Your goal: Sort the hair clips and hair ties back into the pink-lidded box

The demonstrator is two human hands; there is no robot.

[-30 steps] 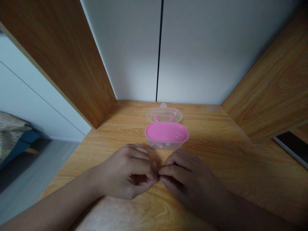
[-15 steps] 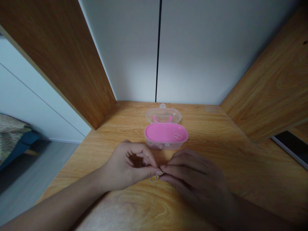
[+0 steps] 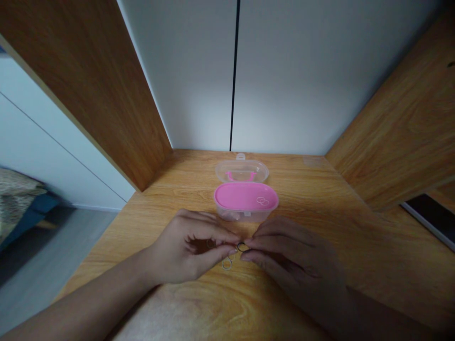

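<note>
Between my fingertips is a small, thin dark ring (image 3: 242, 246), like a little band; its material is too small to tell. My left hand (image 3: 192, 248) pinches its left edge between thumb and forefinger. My right hand (image 3: 298, 260) has its fingertips at the ring's right edge, the thumb slightly below. A pale thin ring (image 3: 226, 264) shows just under my left thumb, with another faint loop beside it. Just beyond the hands stands a clear oval box with a pink tray (image 3: 241, 196) in its top. Two pale interlinked rings (image 3: 262, 201) lie at the tray's right end.
Behind the tray, the box's clear lid (image 3: 241, 166) lies tipped back, with a pink handle. The wooden tabletop (image 3: 192, 312) is bounded by a white panel (image 3: 284, 94) at the back and wooden side boards. A dark flat device (image 3: 432, 218) is at the far right.
My fingertips have moved slightly apart, and the dark ring now shows as a round loop between them. The left fingers have straightened a little. The box and tray stay put.
</note>
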